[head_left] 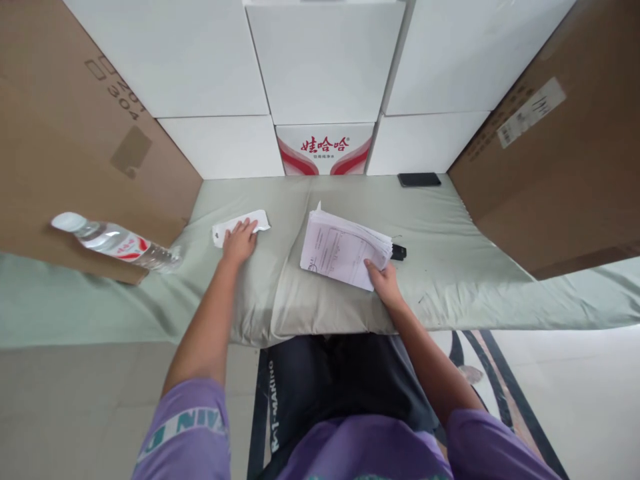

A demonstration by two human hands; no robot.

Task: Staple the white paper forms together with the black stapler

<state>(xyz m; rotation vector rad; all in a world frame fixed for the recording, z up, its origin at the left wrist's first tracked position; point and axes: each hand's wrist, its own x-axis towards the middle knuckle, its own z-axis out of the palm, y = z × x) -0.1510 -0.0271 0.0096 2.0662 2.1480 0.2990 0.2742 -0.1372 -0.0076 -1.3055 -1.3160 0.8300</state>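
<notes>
My right hand [384,283] grips a stack of printed papers [336,252] by its lower right corner, thumb on top and the other fingers hidden beneath. The sheets fan apart along the upper edge. Partly under the stack's right side, a small black object [399,252] pokes out; its kind is hidden. Over on the left, my left hand [241,241] lies with outstretched fingers on a flat white packet [255,219], which has a small hole at its left end. The packet rests on the cloth-covered table [285,293].
A water bottle [117,243] stands at the left beside a large cardboard box [75,140]. White boxes [325,67] are stacked along the back, one with red print. A dark phone [419,179] lies at the back right, near another cardboard box [560,160].
</notes>
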